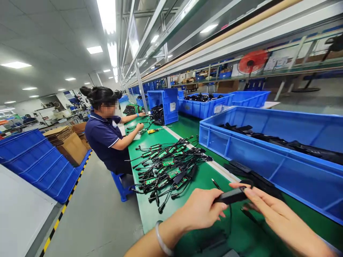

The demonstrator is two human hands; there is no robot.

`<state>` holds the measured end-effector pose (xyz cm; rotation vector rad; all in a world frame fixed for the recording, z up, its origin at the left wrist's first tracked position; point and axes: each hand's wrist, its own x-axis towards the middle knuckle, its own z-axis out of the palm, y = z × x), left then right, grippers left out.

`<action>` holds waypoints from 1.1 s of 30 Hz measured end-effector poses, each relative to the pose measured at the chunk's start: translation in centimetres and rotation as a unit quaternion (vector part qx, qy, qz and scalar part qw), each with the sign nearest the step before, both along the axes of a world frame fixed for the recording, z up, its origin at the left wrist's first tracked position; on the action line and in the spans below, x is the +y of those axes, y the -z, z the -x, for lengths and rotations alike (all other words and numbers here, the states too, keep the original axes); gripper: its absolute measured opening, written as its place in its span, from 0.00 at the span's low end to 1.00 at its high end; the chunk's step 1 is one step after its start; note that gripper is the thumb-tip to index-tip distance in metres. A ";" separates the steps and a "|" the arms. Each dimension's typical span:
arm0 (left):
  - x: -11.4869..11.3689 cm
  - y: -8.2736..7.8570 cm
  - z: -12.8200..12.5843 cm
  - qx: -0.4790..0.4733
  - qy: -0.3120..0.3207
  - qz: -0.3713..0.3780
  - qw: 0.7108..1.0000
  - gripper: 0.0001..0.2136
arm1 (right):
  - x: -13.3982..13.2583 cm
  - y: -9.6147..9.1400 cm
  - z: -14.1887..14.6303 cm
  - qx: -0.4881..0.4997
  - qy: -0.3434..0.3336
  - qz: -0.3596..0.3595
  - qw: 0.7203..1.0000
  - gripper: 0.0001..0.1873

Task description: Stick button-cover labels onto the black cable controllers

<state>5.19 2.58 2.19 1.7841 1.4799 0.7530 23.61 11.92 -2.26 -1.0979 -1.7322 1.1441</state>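
My left hand (198, 210), with a metal bangle on the wrist, grips a black rectangular plastic module (232, 195) that trails a thin black cable. My right hand (278, 219) pinches the module's other end. Below them, the green bench mat (158, 210) carries a black pen (215, 183). A tangled heap of black cables with green circuit boards (167, 167) lies to the left of my hands, out of their reach by a short gap. More flat black modules (254, 180) lie just beyond my right hand.
A blue plastic bin (241, 167) holding black cabling stands to the right. A co-worker in a navy polo shirt (104, 132) sits along the bench, handling cables. Further blue bins stand ahead, stacked blue crates and cardboard boxes (68, 146) stand left of the aisle.
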 end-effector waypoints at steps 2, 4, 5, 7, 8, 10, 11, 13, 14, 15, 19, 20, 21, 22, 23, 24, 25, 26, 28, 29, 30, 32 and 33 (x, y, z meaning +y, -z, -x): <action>-0.8 -0.9 0.7 0.110 -0.020 -0.038 0.993 0.13 | 1.1 0.5 -1.4 -0.088 0.054 -0.008 0.995 0.27; -1.8 -1.3 1.0 0.206 -0.030 -0.037 0.977 0.16 | 2.5 1.8 -2.6 -0.173 0.115 -0.087 0.974 0.26; -2.4 -1.2 1.1 0.235 -0.014 -0.023 0.972 0.18 | 3.2 2.7 -3.0 -0.203 0.127 -0.148 0.959 0.25; -3.6 -0.6 1.0 0.259 0.067 -0.009 0.963 0.21 | 4.4 5.2 -3.2 -0.245 0.122 -0.264 0.925 0.26; -4.1 -0.2 1.0 0.256 0.117 -0.015 0.960 0.23 | 4.8 6.6 -3.1 -0.264 0.115 -0.304 0.908 0.28; -4.8 0.4 1.4 0.237 0.170 -0.044 0.955 0.22 | 5.1 8.7 -2.9 -0.311 0.109 -0.344 0.879 0.29; -5.0 0.5 1.8 0.233 0.160 -0.062 0.957 0.22 | 5.0 9.4 -2.8 -0.332 0.108 -0.351 0.869 0.27; -4.9 0.7 3.3 0.263 0.055 -0.095 0.959 0.19 | 4.4 9.7 -2.8 -0.360 0.099 -0.359 0.855 0.23; -4.6 0.8 4.2 0.291 -0.018 -0.104 0.951 0.19 | 4.0 9.3 -2.9 -0.369 0.097 -0.361 0.851 0.20; -4.1 0.9 5.2 0.331 -0.104 -0.113 0.931 0.19 | 3.7 8.7 -3.0 -0.376 0.096 -0.362 0.848 0.18; -1.6 1.8 8.7 0.385 -0.238 -0.112 0.885 0.20 | 2.8 5.8 -3.2 -0.382 0.087 -0.356 0.849 0.14; -1.2 2.0 9.3 0.393 -0.244 -0.112 0.880 0.18 | 2.7 5.1 -3.2 -0.372 0.095 -0.355 0.852 0.13; -0.9 2.1 9.7 0.399 -0.245 -0.114 0.876 0.16 | 2.5 4.4 -3.2 -0.356 0.110 -0.356 0.857 0.14; -0.6 2.0 10.1 0.403 -0.243 -0.117 0.875 0.12 | 2.3 3.6 -3.1 -0.332 0.130 -0.355 0.864 0.14; -0.5 1.9 10.3 0.404 -0.241 -0.122 0.874 0.09 | 2.1 2.9 -3.0 -0.299 0.152 -0.349 0.875 0.15; -0.4 1.7 10.5 0.402 -0.241 -0.129 0.874 0.09 | 1.9 2.2 -3.0 -0.257 0.174 -0.333 0.890 0.15; -0.3 1.5 10.7 0.397 -0.241 -0.136 0.875 0.10 | 1.7 1.4 -2.9 -0.201 0.192 -0.297 0.914 0.14; -0.1 1.2 10.9 0.389 -0.240 -0.143 0.878 0.11 | 1.6 0.8 -2.8 -0.134 0.207 -0.244 0.938 0.13; 0.3 0.8 11.3 0.369 -0.229 -0.148 0.888 0.10 | 1.4 -0.4 -2.6 -0.006 0.220 -0.121 0.968 0.12; 0.6 0.8 11.5 0.359 -0.219 -0.147 0.895 0.08 | 1.3 -0.9 -2.4 0.040 0.218 -0.072 0.973 0.13; 0.9 0.7 11.6 0.348 -0.211 -0.145 0.902 0.07 | 1.3 -1.2 -2.3 0.071 0.211 -0.038 0.974 0.14; 1.4 0.8 11.6 0.325 -0.206 -0.138 0.913 0.05 | 1.2 -1.8 -2.1 0.102 0.194 -0.008 0.976 0.15; 1.5 0.8 11.6 0.311 -0.209 -0.136 0.917 0.03 | 1.1 -2.0 -2.0 0.119 0.186 0.004 0.975 0.16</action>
